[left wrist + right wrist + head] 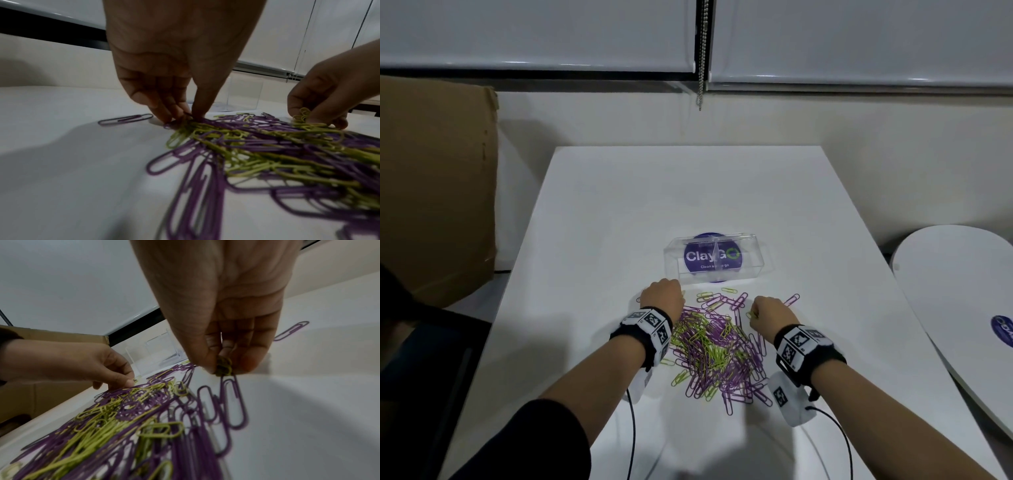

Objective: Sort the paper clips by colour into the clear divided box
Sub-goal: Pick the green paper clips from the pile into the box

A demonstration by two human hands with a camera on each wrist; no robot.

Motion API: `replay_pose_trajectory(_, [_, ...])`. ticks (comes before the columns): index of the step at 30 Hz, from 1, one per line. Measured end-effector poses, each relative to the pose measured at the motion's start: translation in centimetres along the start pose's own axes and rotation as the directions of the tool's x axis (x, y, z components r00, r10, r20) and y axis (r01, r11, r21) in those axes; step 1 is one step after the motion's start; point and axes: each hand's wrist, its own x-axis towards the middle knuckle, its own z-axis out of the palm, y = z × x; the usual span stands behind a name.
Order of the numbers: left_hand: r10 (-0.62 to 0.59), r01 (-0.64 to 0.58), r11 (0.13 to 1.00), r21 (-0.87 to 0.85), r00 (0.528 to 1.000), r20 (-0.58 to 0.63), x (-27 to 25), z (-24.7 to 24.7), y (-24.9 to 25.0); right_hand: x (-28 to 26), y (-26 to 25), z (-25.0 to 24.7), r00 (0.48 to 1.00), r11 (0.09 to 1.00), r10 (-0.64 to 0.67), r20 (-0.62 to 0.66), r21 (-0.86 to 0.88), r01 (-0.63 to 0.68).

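A heap of purple and yellow-green paper clips [717, 349] lies on the white table. Beyond it stands the clear divided box [714, 259], with no clips seen inside. My left hand [662, 294] is at the heap's far left edge, its thumb and fingers [185, 116] pinching a purple clip [174, 124] against the table. At the heap's far right my right hand [768, 313] pinches a small bunch of yellow-green clips [224, 367] between thumb and fingers, just above the table. One purple clip [125, 119] lies apart, left of my left hand.
A round purple sticker [713, 278] shows under the box. A brown cardboard box [434, 185] stands left of the table. A second white table [962, 308] is at the right. A stray purple clip [792, 299] lies right of my right hand. Cables run from both wristbands.
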Motion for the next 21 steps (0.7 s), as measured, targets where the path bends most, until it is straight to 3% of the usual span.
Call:
replay_pose_trajectory(4, [0.032, -0.032, 0.997, -0.069, 0.999, 0.004, -0.1, 0.1, -0.2, 0.0, 0.2, -0.4, 0.999, 0.999, -0.005, -0.054, 0.052, 0.008])
replay_pose_trajectory(7, [0.046, -0.043, 0.985, -0.166, 0.999, 0.013, 0.0, -0.4, -0.7, 0.1, 0.7, -0.9, 0.995, 0.976, 0.022, -0.098, 0.216, 0.0])
replay_pose_trajectory(11, [0.023, -0.011, 0.928, -0.373, 0.999, 0.029, -0.1, -1.3, -1.6, 0.6, 1.5, -1.7, 0.998, 0.771, 0.069, 0.005, 0.635, -0.056])
replay_pose_trajectory(15, [-0.017, 0.037, 0.831, -0.555, 0.999, 0.041, -0.4, -1.6, -2.7, 0.4, 1.7, -2.6, 0.988, 0.625, 0.121, 0.092, 0.767, -0.148])
replay_pose_trajectory(17, [-0.037, 0.069, 0.787, -0.614, 0.997, 0.064, -0.5, -1.7, -3.1, 0.3, 1.7, -2.5, 0.982, 0.597, 0.123, 0.146, 0.78, -0.19])
replay_pose_trajectory(19, [-0.055, 0.112, 0.741, -0.663, 0.993, 0.107, -0.5, -1.6, -3.2, 0.1, 1.6, -2.2, 0.985, 0.725, 0.093, 0.142, 0.668, -0.165])
replay_pose_trajectory(21, [-0.079, 0.181, 0.676, -0.714, 0.982, 0.173, -0.5, -1.5, -3.2, -0.2, 1.5, -1.7, 0.995, 0.925, 0.017, 0.097, 0.377, -0.053])
